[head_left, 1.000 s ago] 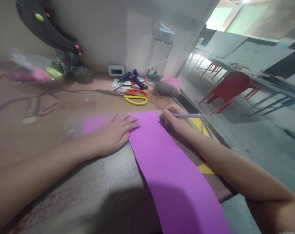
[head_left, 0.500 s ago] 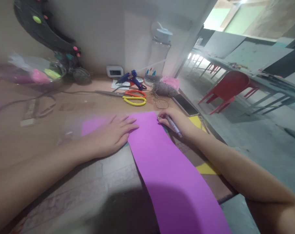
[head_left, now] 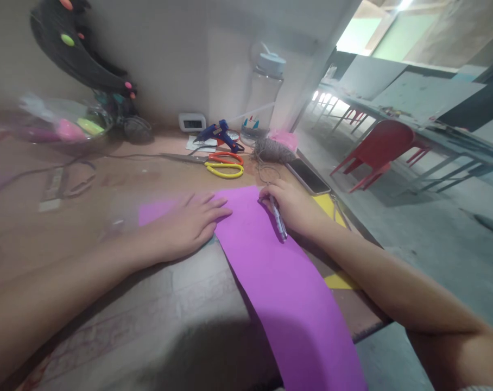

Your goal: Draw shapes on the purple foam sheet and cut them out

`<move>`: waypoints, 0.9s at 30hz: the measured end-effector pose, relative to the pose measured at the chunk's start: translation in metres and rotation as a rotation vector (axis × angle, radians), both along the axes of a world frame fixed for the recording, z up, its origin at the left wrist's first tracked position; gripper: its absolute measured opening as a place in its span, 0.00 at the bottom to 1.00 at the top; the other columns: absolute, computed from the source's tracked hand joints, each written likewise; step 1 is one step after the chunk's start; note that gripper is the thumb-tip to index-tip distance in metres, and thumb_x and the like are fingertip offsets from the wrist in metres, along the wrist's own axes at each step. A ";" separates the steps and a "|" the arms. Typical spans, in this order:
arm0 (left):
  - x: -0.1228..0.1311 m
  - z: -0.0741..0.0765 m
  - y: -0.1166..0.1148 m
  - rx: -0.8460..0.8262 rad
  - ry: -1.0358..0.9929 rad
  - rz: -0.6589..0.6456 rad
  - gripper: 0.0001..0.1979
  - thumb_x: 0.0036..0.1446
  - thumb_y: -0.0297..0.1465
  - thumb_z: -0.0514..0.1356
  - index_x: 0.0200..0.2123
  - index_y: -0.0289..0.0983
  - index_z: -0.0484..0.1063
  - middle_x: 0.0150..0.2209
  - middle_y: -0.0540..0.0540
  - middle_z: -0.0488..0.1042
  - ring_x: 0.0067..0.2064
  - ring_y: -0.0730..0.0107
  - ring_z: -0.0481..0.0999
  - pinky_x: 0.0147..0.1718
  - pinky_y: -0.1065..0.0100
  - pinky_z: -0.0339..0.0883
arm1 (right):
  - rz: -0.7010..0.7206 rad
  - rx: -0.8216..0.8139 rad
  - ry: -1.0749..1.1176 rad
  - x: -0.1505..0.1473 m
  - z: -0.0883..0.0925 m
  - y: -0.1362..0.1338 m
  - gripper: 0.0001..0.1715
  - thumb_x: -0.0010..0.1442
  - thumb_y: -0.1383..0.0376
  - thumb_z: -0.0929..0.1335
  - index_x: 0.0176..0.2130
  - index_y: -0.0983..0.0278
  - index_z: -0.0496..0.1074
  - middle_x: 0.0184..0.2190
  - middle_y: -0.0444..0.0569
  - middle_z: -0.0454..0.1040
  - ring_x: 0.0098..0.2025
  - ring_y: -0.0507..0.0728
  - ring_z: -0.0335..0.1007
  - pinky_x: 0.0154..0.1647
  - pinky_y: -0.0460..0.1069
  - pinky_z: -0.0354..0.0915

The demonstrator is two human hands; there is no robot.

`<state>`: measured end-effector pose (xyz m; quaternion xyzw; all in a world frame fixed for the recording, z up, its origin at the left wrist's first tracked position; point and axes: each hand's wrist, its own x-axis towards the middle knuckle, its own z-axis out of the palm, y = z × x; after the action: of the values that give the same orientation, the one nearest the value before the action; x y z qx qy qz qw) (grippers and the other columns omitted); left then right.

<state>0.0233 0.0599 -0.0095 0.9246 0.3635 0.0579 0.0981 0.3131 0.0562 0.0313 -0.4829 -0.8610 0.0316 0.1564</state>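
A long strip of purple paper (head_left: 266,271) runs from the middle of the table toward me and curves down at the near end. My left hand (head_left: 197,222) lies flat on its left part, fingers stretched out and holding nothing. At the strip's far right edge, my right hand (head_left: 281,198) is closed round a pen (head_left: 278,220), whose back end points toward me over the paper. Its fingers hide the pen's front end. Beyond the hands lie scissors (head_left: 224,164) with one orange and one yellow handle.
Behind the scissors are a blue glue gun (head_left: 220,133), a small white digital clock (head_left: 191,122) and a clear water bottle (head_left: 265,98). Grey yarn (head_left: 273,151) and a phone (head_left: 307,176) lie near the right edge. A bowl (head_left: 71,133) stands at the far left; yellow paper (head_left: 340,281) lies under my right arm.
My right hand has shifted slightly left with the pen, which now points more steeply toward me over the purple paper. The strip's near end has swung a little left. My left hand stays put.
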 end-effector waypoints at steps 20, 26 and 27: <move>-0.002 -0.002 0.001 0.002 -0.020 -0.028 0.26 0.72 0.37 0.45 0.69 0.47 0.65 0.73 0.47 0.60 0.75 0.48 0.55 0.71 0.41 0.47 | 0.093 -0.098 0.013 0.001 0.003 0.001 0.11 0.67 0.70 0.67 0.42 0.65 0.81 0.40 0.53 0.82 0.43 0.60 0.76 0.46 0.53 0.66; -0.002 -0.002 0.004 0.004 -0.020 -0.048 0.26 0.72 0.36 0.46 0.68 0.47 0.67 0.73 0.47 0.61 0.75 0.48 0.55 0.71 0.42 0.47 | 0.086 -0.099 0.044 0.004 -0.004 0.013 0.08 0.66 0.68 0.69 0.42 0.64 0.81 0.40 0.52 0.83 0.43 0.60 0.77 0.47 0.52 0.66; -0.003 -0.002 0.004 0.007 -0.022 -0.055 0.26 0.72 0.36 0.46 0.68 0.48 0.67 0.73 0.48 0.61 0.75 0.49 0.55 0.71 0.42 0.47 | 0.101 -0.104 0.048 0.005 -0.005 0.014 0.08 0.67 0.68 0.69 0.42 0.63 0.81 0.40 0.51 0.83 0.43 0.59 0.77 0.46 0.52 0.66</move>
<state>0.0207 0.0640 -0.0119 0.9338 0.3369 0.0665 0.1005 0.3182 0.0698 0.0266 -0.4455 -0.8775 0.0955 0.1498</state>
